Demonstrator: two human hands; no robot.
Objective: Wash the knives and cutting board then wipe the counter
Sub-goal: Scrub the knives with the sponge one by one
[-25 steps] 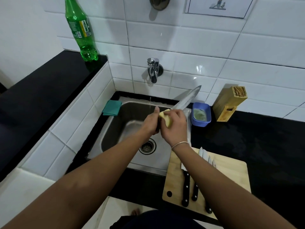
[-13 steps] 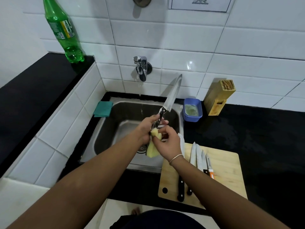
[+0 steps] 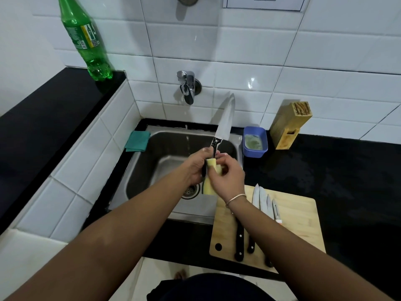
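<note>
Operator: While the left hand [image 3: 196, 167] grips the black handle of the chef's knife [image 3: 223, 122], where does the blade point?

Inspector: Up and away from that hand, tip toward the tiled wall, over the steel sink [image 3: 152, 170]. The fingers are curled round the handle.

Operator: State of the right hand [image 3: 227, 177]?

Inspector: It pinches a yellow sponge [image 3: 209, 177] against the handle, just beside the left hand's fingers. The sponge is folded, and its lower end hangs below both hands.

Operator: Water supply?

Inspector: A thin stream appears to fall from the wall tap [image 3: 188, 88] into the basin beyond the left hand; the stream is faint.

Operator: Location of the remaining task items?

Inspector: The wooden cutting board [image 3: 301, 224] lies on the black counter [image 3: 347, 170], below the right wrist. Several knives [image 3: 258, 200] lie on it side by side, tips away from the person; the right forearm covers part of them.

Operator: Other items?

Inspector: Beyond the right hand stand a blue tub [image 3: 255, 141] and a wooden knife block [image 3: 290, 127]. Left of the left hand, a green cloth [image 3: 137, 141] lies at the sink's corner. A green bottle [image 3: 86, 40] stands on the raised ledge.
</note>
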